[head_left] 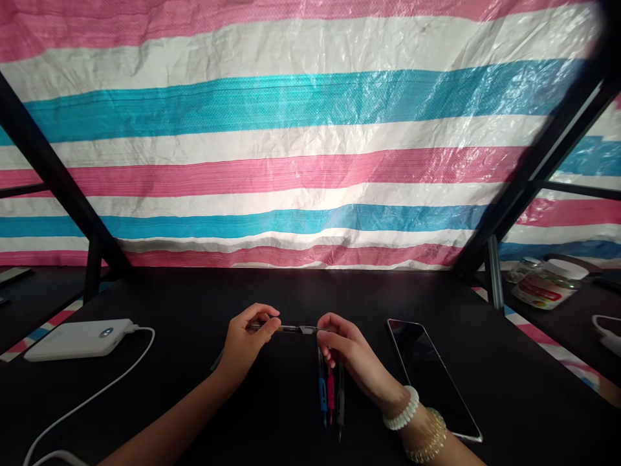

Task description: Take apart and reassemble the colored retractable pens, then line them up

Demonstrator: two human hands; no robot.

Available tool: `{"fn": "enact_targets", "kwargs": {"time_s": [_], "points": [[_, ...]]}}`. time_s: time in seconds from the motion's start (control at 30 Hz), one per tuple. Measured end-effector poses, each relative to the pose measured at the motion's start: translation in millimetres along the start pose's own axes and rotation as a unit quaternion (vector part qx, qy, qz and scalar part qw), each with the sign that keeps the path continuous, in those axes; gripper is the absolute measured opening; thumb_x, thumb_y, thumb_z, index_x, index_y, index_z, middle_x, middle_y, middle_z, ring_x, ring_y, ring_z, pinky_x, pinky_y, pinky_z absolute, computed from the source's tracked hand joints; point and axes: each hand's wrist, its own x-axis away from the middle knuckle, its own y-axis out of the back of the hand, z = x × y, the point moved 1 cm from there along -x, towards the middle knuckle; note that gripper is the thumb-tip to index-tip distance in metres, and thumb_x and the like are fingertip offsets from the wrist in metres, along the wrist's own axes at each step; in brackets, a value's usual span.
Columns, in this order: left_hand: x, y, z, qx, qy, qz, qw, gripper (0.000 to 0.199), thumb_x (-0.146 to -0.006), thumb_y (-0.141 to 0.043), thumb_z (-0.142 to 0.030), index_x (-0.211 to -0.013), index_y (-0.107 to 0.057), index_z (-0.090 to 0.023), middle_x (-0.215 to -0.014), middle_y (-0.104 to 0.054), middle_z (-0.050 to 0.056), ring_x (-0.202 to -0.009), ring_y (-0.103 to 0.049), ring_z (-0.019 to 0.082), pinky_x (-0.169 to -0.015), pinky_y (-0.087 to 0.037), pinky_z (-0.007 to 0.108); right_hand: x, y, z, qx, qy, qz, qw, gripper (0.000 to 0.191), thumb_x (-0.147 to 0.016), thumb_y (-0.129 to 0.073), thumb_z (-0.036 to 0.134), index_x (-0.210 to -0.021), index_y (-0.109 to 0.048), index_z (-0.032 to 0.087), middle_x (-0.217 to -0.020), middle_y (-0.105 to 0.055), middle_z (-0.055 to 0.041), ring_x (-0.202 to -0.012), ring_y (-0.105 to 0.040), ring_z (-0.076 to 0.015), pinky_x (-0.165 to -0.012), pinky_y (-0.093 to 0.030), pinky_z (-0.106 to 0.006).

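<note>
Through the feed I saw the left hand [247, 340] and right hand [352, 356] close together, each clamped on one end of a dark pen [291, 329], held level above the black table [194, 291]. Three more pens [330, 388], blue, red and black, lay side by side just under the right hand, pointing near. A phone [431, 378] lay to the right, and a white power bank [77, 340] with its cable [111, 388] lay to the left.

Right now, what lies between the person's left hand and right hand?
In the head view, a slim dark pen bridges the gap between the left hand and the right hand, its metal clip showing midway.
</note>
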Motion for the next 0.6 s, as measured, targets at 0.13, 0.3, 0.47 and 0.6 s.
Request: {"fn": "enact_targets", "kwargs": {"time_s": [0.13, 0.3, 0.47, 0.6], "points": [[-0.6, -1.3, 4.3, 0.046, 0.029, 0.004, 0.998, 0.024, -0.077, -0.070, -0.040, -0.071, -0.072, -0.017, -0.053, -0.052, -0.002, -0.051, -0.047, 0.011, -0.052, -0.038, 0.024, 0.1, -1.7, -0.6, -0.030, -0.028, 0.030, 0.999, 0.024, -0.079, -0.071, 0.036, -0.086, -0.059, 0.017, -0.060, -0.054, 0.0040, -0.049, -0.045, -0.0083, -0.048, -0.036, -0.022], [-1.0, -2.4, 9.3, 0.102, 0.059, 0.017, 0.993, 0.028, -0.077, -0.070, -0.042, -0.068, -0.072, -0.016, -0.046, -0.044, -0.004, -0.047, -0.039, 0.009, -0.049, -0.030, 0.023, -1.0, -2.3, -2.4, -0.040, -0.052, 0.045, 0.997, 0.040, -0.081, -0.068, 0.051, -0.092, -0.063, 0.013, -0.064, -0.061, -0.0004, -0.050, -0.051, -0.0091, -0.051, -0.041, -0.022], [-1.7, -5.6, 5.6, 0.237, 0.105, 0.044, 0.965, 0.030, -0.072, -0.077, -0.043, -0.064, -0.066, -0.016, -0.049, -0.046, -0.005, -0.051, -0.042, 0.008, -0.054, -0.034, 0.022, -0.5, -2.9, -1.5, -0.028, -0.066, 0.046, 0.996, 0.034, -0.074, -0.077, 0.039, -0.094, -0.065, 0.013, -0.069, -0.064, -0.0009, -0.056, -0.054, -0.0092, -0.054, -0.042, -0.022], [-1.6, -7.1, 3.4, 0.307, 0.133, 0.078, 0.939, 0.022, -0.068, -0.082, -0.032, -0.077, -0.069, -0.017, -0.061, -0.058, -0.002, -0.062, -0.052, 0.010, -0.067, -0.043, 0.024, -1.0, -3.2, -0.3, -0.038, -0.050, 0.035, 0.997, 0.032, -0.068, -0.083, 0.031, -0.088, -0.065, 0.014, -0.070, -0.062, 0.0017, -0.060, -0.054, -0.0089, -0.059, -0.043, -0.022]]}}
